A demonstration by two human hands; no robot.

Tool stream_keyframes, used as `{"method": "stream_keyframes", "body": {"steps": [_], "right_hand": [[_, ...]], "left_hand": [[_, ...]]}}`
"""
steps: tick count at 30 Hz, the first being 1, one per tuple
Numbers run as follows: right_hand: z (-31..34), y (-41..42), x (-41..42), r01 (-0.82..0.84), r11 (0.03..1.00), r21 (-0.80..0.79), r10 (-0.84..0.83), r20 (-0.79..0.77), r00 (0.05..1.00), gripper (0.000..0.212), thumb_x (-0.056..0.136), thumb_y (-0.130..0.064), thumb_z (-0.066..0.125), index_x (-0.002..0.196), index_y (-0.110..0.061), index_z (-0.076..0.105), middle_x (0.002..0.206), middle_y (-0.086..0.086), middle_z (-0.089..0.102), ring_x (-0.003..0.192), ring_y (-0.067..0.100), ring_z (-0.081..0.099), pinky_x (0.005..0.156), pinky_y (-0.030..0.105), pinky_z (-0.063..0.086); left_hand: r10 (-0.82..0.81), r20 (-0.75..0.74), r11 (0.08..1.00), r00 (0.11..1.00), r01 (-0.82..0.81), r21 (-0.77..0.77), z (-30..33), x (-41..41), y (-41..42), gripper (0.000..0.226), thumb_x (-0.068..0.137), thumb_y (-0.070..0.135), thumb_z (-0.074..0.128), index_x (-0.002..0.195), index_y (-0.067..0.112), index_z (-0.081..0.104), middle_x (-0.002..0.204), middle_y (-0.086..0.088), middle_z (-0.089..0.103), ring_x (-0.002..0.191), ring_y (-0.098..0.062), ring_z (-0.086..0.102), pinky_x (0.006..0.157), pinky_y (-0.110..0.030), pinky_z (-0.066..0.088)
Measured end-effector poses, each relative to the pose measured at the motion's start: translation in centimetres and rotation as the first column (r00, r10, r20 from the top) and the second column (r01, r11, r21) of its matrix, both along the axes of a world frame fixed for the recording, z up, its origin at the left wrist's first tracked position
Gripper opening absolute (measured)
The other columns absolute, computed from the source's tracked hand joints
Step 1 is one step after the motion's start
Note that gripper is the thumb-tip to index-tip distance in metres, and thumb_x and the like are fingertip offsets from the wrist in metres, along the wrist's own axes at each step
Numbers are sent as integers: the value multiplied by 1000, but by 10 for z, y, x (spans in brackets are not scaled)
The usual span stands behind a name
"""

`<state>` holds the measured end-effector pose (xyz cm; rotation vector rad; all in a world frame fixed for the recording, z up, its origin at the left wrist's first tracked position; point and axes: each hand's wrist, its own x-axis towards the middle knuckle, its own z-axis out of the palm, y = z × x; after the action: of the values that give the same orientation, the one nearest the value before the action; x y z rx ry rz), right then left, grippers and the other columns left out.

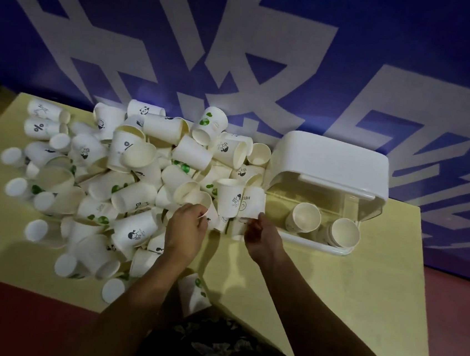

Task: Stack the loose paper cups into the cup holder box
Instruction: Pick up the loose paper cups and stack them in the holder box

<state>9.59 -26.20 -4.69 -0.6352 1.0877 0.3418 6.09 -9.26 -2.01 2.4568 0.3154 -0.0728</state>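
The head camera looks down at a pale yellow worktop [332, 289] set against a blue wall with big white shapes [241, 48] painted on it.

A big pile of loose paper cups [130, 172] covers the left and middle of the worktop. The cups are white. Some have small drawings on them, some have green spots, and some have a percent sign. Many lie on their sides, some stand with the bottom up, and a few are stuck inside each other.

The cup holder box [330, 170] sits on the right side of the worktop, just beside the pile. It has a white lid on top and a clear front part with a white base. Two stacks of cups lie in the clear part, side by side, with their open mouths toward the camera: one stack on the left [305, 217] and one on the right [344, 232].

The left hand [186, 228] is at the near edge of the pile. Its fingers are curled and pinch the rim of a cup [196, 200] in the pile.

The right hand [262, 236] is near it, between the pile and the box. Its fingers pinch the bottom edge of an upside-down cup with letters on it [253, 201]. That cup touches another cup with a small drawing [229, 197].

A dark flowered cloth [218, 350] shows at the bottom, on the person.
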Motion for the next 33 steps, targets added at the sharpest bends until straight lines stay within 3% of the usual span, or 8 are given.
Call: {"method": "stream_keyframes", "body": {"steps": [3,6,9,12,16,21,28,33], "right_hand": [[10,0,-8,-61,994,-90,62,13,998,10,85,-6,66,80,-7,58,57,3,58,56,13,55,52,22,47],[19,-8,-24,-212,880,-426,284,113,952,9,80,-7,65,77,-3,58,77,9,62,72,18,58,68,30,48],[28,-28,-41,-281,543,-791,576,108,810,15,85,-19,62,82,-4,62,79,8,67,73,20,60,68,35,50],[35,-57,-54,-187,234,-954,697,30,716,9,90,-19,60,89,-13,67,81,-2,70,75,14,64,68,32,51],[52,-97,-63,-31,-25,-999,725,-40,688,10,91,-13,59,84,-13,65,71,-5,66,64,10,58,57,27,44],[69,-152,-65,60,-352,-934,695,-218,685,13,95,-16,57,88,-11,67,82,4,67,75,23,57,58,28,44],[65,-207,-51,1,-469,-883,702,-373,607,13,92,-10,56,80,-9,63,78,4,64,78,24,55,55,35,50],[42,-225,-38,-57,-522,-851,744,-487,457,14,91,-10,55,88,-13,68,82,3,68,83,26,59,56,34,52]], "left_hand": [[-35,81,999,996,38,-36,7,-5,4,12,85,7,62,95,10,68,88,-6,65,83,-23,60,74,-38,52],[-63,146,995,987,74,-70,18,-9,1,9,86,10,62,93,12,68,85,-2,64,80,-18,60,69,-34,52],[-130,176,986,976,146,-84,28,-7,-11,11,88,14,62,96,14,68,88,0,64,81,-15,59,69,-28,50],[-246,195,959,949,267,-90,36,1,-32,11,88,16,62,96,14,69,84,1,62,76,-14,56,68,-31,50],[-441,232,893,867,450,16,42,15,-69,12,90,16,60,94,11,71,85,-2,62,78,-19,54,70,-36,50],[-626,261,776,735,621,111,53,36,-118,18,91,17,54,92,10,71,89,-5,64,83,-23,56,71,-39,51],[-671,148,742,727,659,124,43,51,-171,22,95,19,51,96,12,71,93,-3,59,94,-20,51,71,-28,41],[-618,-73,763,783,619,185,21,54,-196,24,98,19,45,104,13,68,105,-7,61,99,-25,55,82,-34,48]]}}
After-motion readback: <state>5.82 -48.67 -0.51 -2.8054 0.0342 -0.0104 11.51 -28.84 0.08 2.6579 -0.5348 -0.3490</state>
